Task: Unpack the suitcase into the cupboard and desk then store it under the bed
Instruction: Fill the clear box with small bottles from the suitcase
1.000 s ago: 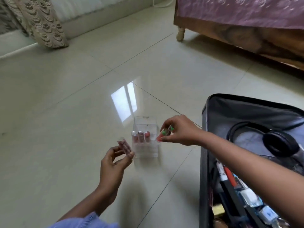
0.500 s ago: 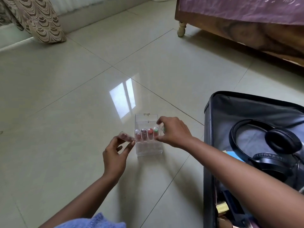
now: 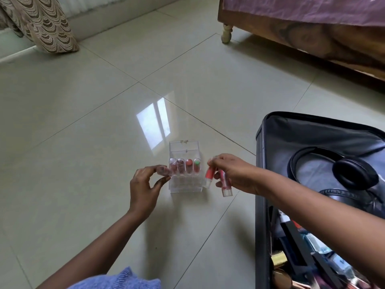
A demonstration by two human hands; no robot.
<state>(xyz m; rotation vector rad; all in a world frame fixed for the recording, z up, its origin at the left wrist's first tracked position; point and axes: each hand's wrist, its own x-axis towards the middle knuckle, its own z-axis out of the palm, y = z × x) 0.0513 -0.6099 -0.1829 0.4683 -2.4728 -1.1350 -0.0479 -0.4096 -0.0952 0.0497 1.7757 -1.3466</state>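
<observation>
Glossy pale floor tiles (image 3: 87,155) fill most of the frame, mirroring a window just above the small clear acrylic organiser (image 3: 185,167) that stands at centre. Four tubes sit upright in its front row, three with pink or red tops and one green, and the slots nearer the camera look free. The left hand (image 3: 145,186) pinches a small clear capped tube (image 3: 164,171) between thumb and fingertips, touching the organiser's left edge. The right hand (image 3: 235,176), just right of the box, has its fingers curled round two red tubes (image 3: 216,179) with clear square ends hanging downward. The open black fabric suitcase (image 3: 312,138) lies at lower right, holding black padded headphones (image 3: 354,174) and a jumble of cosmetics (image 3: 302,257) below them, so unpacking seems far from done. I judge the step is sorting lip tubes into the organiser; next, each tube must be turned upright and lowered into a narrow slot, gently, since the light box could slide on slick tile. A carved wooden bed (image 3: 312,32) with a purple cover stands at upper right, and a patterned curtain (image 3: 41,24) hangs upper left.
</observation>
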